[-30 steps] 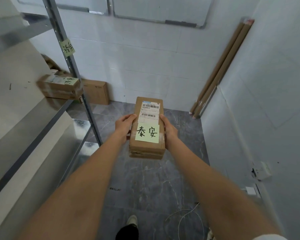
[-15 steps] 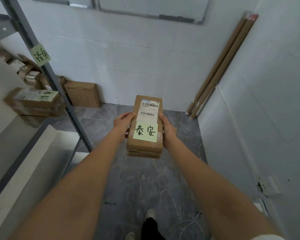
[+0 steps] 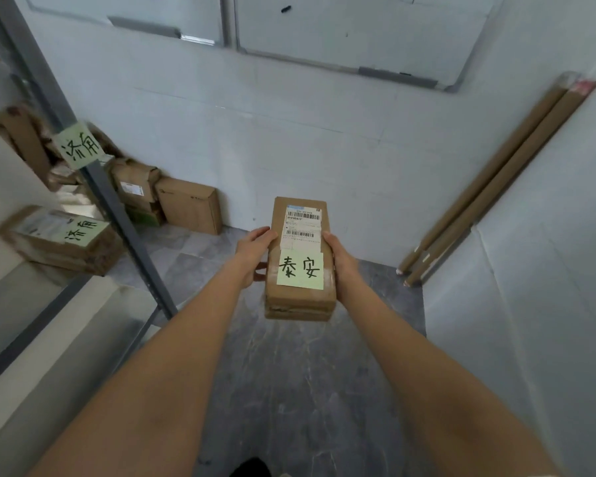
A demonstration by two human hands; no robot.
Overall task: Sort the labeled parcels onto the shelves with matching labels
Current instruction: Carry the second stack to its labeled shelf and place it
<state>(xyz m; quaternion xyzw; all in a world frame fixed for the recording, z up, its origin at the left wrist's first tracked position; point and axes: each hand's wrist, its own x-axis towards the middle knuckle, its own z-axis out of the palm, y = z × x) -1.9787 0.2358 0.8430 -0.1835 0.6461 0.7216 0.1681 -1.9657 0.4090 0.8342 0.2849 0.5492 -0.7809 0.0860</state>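
Fingers (image 3: 267,232) of the left hand (image 3: 252,251) curl over the left long edge of a brown oblong cardboard parcel (image 3: 300,259) at frame centre, and the right hand (image 3: 341,256) clasps the opposite edge the same way, so the box is squeezed between two palms, carried in the air above the grey marbled floor (image 3: 300,373). It is held flat and face-up, likely so that the pale green sticky note (image 3: 300,270) reading 泰安 and the white barcode sheet (image 3: 301,223) stay readable while a matching shelf is sought. At middle left, a grey metal shelf upright (image 3: 117,215) carries a green tag (image 3: 80,149) reading 济南, and a taped brown box (image 3: 62,241) with that same name lies on the shelf behind it; that shelf does not match, in my judgement. Farther off, more cardboard boxes (image 3: 190,204) lean against the white wall, and brown paper-wrapped rolls (image 3: 496,177) stand at right. Shelf contents at upper left are blurred, and no 泰安 shelf shows.
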